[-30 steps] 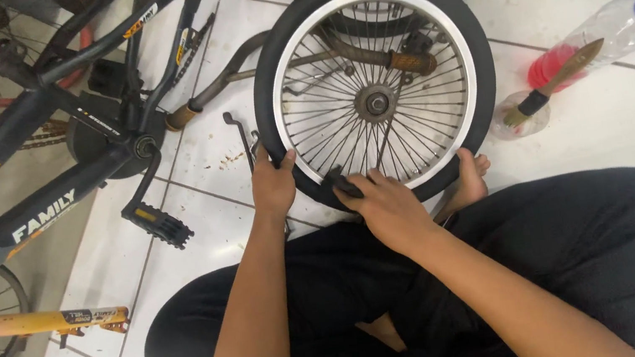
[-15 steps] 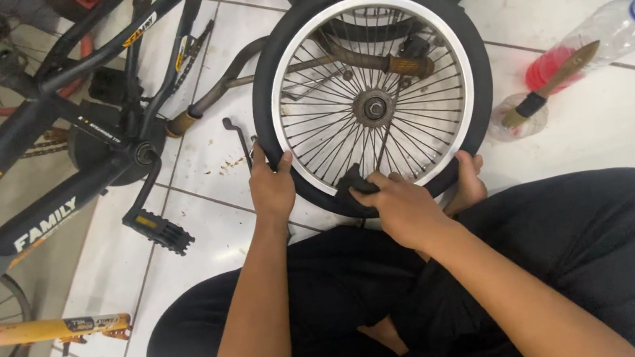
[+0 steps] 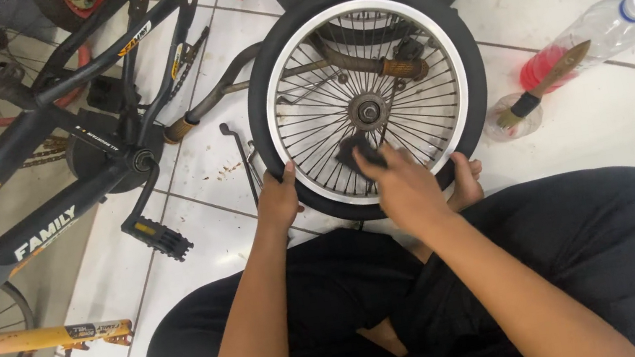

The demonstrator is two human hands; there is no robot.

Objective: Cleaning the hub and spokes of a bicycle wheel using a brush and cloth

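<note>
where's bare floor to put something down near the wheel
Bare tile lies right of the wheel, between the plastic bottle and the person's knee, and lower left between the pedal and the yellow frame tube. Crowded: left of the wheel, with the black bike frame and tire levers.

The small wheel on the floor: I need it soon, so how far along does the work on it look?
The wheel is off the bike, its tyre seated on the rim. The left hand steadies the tyre's near edge while the right hand presses a dark rag onto the spokes near the hub. The brush and bottle lie unused nearby; refitting to the frame is not yet done.
</note>
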